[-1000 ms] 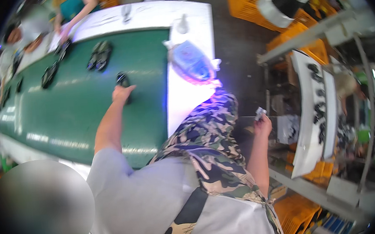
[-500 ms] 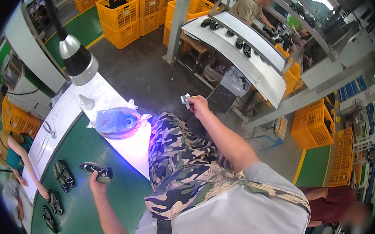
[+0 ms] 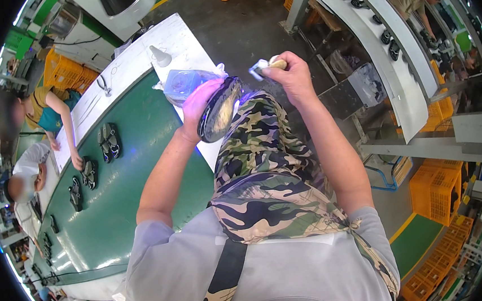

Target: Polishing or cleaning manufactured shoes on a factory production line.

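My left hand point(image 3: 196, 104) is closed round a dark sandal point(image 3: 222, 113), tilted on edge above the white table, with its pale inner sole showing. To the right of it, clear of the sandal, my right hand point(image 3: 295, 79) pinches a small pale-handled tool point(image 3: 275, 64). The tool's whitish end is blurred, so its exact kind cannot be made out. Just behind the sandal, a blue translucent tub point(image 3: 181, 85) sits on the white table point(image 3: 178, 42) with crumpled clear plastic around it. Bluish-purple light falls on the tub and my left hand.
Several dark sandals point(image 3: 109, 143) lie on the green belt point(image 3: 149, 135) at left, where a co-worker's hand point(image 3: 77, 160) touches one. A white cone-tipped bottle point(image 3: 160, 56) and scissors point(image 3: 103, 86) lie beyond. A lamp point(image 3: 125, 7) hangs above; a white rack point(image 3: 400, 81) stands right.
My left hand has lifted the sandal from over the green belt to in front of the blue tub and turned it. The right hand still holds the small tool. My view has shifted.
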`<state>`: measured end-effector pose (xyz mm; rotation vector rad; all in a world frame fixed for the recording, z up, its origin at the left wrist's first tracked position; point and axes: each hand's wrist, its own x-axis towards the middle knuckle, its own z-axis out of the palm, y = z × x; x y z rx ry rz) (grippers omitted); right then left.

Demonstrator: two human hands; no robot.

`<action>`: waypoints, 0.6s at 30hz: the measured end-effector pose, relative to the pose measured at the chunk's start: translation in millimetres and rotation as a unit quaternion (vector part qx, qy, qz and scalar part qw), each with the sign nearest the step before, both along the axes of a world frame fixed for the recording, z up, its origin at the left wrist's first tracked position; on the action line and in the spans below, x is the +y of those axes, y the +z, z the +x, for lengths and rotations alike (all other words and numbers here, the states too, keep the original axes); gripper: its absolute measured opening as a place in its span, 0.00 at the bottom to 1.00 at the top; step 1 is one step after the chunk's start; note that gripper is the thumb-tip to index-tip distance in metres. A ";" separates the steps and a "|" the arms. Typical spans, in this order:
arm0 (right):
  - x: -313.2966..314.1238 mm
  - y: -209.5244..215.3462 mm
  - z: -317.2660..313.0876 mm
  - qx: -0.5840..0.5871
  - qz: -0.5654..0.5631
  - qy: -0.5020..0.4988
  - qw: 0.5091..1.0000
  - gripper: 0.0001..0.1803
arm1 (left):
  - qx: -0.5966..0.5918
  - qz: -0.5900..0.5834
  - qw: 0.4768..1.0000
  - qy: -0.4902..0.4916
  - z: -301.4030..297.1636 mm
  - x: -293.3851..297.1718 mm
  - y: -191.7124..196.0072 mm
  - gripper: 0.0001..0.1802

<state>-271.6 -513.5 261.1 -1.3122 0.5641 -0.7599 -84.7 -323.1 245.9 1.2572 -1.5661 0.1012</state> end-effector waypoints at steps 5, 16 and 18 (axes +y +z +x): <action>7.1 13.0 4.4 -0.001 -0.023 -0.013 1.000 0.10 | -0.071 0.001 0.997 0.004 -10.2 -10.6 26.3 0.24; 15.4 25.2 1.0 -0.060 0.123 0.093 0.986 0.11 | -0.149 0.007 0.989 0.014 -20.2 -17.5 47.8 0.21; 18.4 31.9 -1.7 -0.066 0.129 0.101 0.984 0.11 | -0.154 0.023 0.987 0.030 -23.4 -17.4 52.1 0.22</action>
